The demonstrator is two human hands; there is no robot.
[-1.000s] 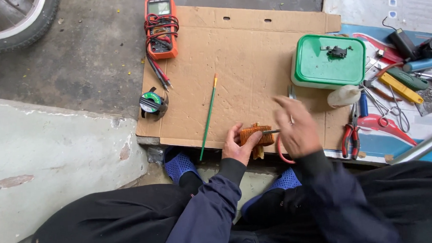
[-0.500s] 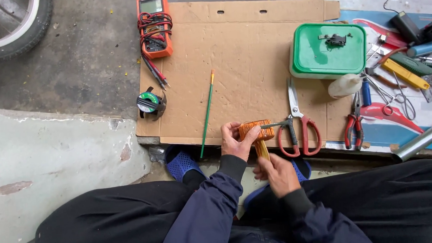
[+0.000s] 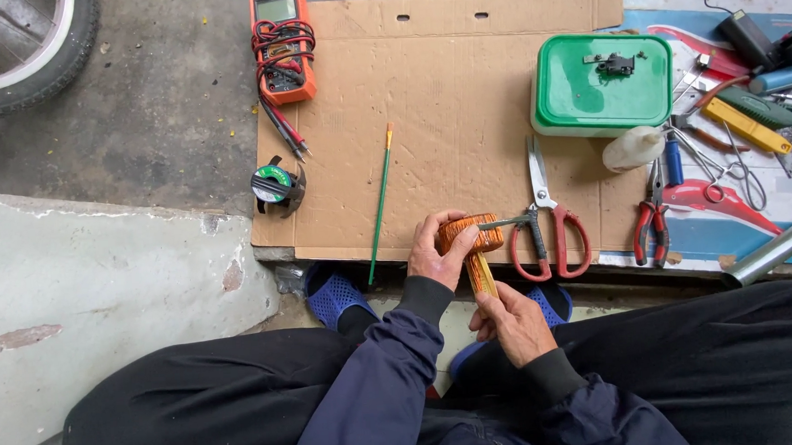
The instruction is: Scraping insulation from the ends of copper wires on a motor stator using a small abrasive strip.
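Copper-orange windings wrap the small coil (image 3: 469, 234) that the left hand (image 3: 436, 255) clasps from its left side, fingers curled over the top and thumb underneath, at the near edge of the cardboard sheet (image 3: 443, 94). A thin grey metal lead pokes out of the coil's right end toward the scissors. Just below, the right hand (image 3: 512, 320) pinches a flat yellowish strip (image 3: 481, 272) between thumb and fingers, its upper end touching the underside of the coil; whether it goes into the coil I cannot tell. Red-handled scissors (image 3: 547, 214) lie flat on the cardboard just right of the coil, blades pointing away, untouched. A green paintbrush (image 3: 380, 203) lies left of the hands, and farther out sit an orange multimeter (image 3: 282, 42), a green-topped box (image 3: 602, 83) and red pliers (image 3: 651, 214). Against a second ago, the right hand has let go of the scissors, which now rest on the board, and has dropped below the coil to take the strip; half a second ago it was already there, and the coil has stayed in the left hand throughout.
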